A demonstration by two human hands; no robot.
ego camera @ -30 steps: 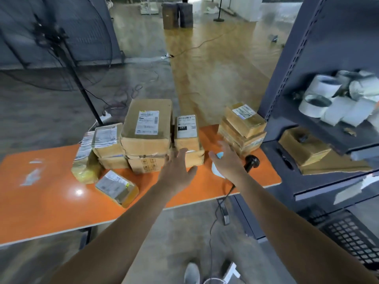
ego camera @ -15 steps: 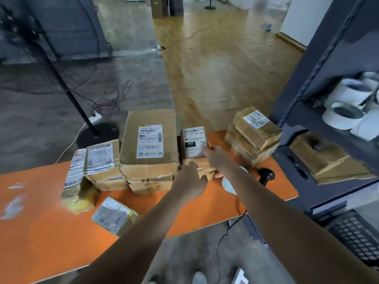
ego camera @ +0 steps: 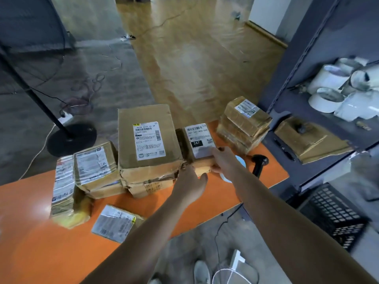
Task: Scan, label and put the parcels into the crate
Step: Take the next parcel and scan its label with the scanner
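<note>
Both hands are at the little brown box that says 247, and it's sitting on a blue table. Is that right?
Not quite. The flat table is orange, not blue, as the head view shows. The rest holds: the left hand and the right hand are both at the small brown cardboard parcel with the white 247 label, which sits on that table.

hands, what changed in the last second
Both hands moved forward to the 247 parcel. The right hand now grips its near right corner, fingers on top; the left hand is at its near left corner. The other parcels and the scanner stayed put.
</note>
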